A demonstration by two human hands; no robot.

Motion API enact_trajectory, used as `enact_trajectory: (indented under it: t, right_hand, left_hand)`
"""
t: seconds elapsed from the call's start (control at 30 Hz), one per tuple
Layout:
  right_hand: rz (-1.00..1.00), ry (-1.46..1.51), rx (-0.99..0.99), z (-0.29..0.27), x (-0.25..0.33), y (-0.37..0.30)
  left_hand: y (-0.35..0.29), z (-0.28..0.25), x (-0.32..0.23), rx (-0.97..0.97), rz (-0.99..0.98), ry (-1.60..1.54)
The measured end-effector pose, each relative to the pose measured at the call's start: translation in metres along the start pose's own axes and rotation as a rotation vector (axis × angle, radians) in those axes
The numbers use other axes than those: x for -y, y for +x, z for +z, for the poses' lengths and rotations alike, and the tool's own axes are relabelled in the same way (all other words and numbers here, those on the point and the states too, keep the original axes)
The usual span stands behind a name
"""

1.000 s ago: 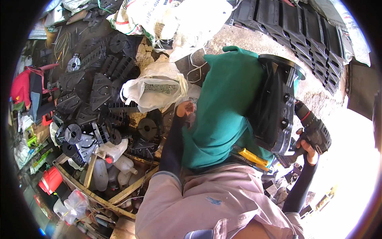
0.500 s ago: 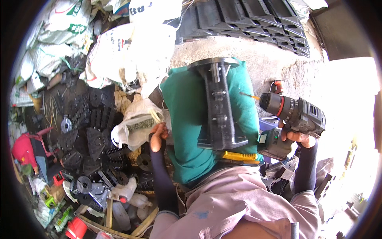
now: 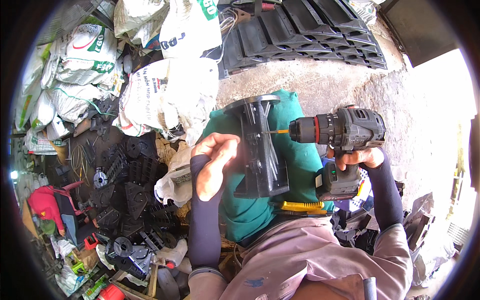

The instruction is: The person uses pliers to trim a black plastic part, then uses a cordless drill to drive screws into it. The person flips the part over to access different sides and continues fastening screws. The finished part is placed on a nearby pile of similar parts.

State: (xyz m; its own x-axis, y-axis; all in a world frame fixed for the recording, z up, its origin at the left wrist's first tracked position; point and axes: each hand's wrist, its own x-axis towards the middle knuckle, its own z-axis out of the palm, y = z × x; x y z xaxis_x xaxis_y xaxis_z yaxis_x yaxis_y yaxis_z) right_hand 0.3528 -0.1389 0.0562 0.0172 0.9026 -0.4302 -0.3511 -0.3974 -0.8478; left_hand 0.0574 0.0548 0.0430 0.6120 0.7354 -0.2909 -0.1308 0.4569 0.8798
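Observation:
My right hand [image 3: 360, 157] is wrapped round the grip of a black cordless drill [image 3: 352, 129] with a red ring. Its thin bit points left, the tip at or just in front of a black plastic bracket [image 3: 260, 165] with a round flange. That bracket stands across my lap, on green trousers [image 3: 222, 127]. Left of it, my left hand [image 3: 217, 157] is closed, its fingertips by the bracket's side; whatever they pinch is too small or hidden. A yellow-handled tool [image 3: 302, 206] lies at my waist, below the bracket.
Beside my left forearm stands an open white bag [image 3: 172, 182]. Many black plastic parts [image 3: 132, 200] lie on the left floor. White sacks [image 3: 165, 95] are piled at far left, and black trays [image 3: 305, 37] are stacked at the back. A person in red [image 3: 47, 207] is at far left.
My left hand has come up from the open bag to the bracket's left side. The drill has moved left, bringing its bit to the bracket. The bracket sits slightly further left in view.

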Motion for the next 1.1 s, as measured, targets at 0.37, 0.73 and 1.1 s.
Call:
enact_trajectory:
  t: [0.37,0.73,1.1]
  right_hand:
    - [0.217,0.374,0.277,-0.046,-0.039,0.018]
    - [0.182,-0.196,0.124,-0.034,-0.016,0.021]
    - [0.145,-0.104,0.033,-0.018,-0.001,0.013]
  left_hand:
    - [0.003,0.014,0.012,-0.124,0.185,0.234]
    - [0.000,0.011,0.012,-0.079,0.160,0.160]
    - [0.015,-0.004,-0.001,0.071,0.027,0.272]
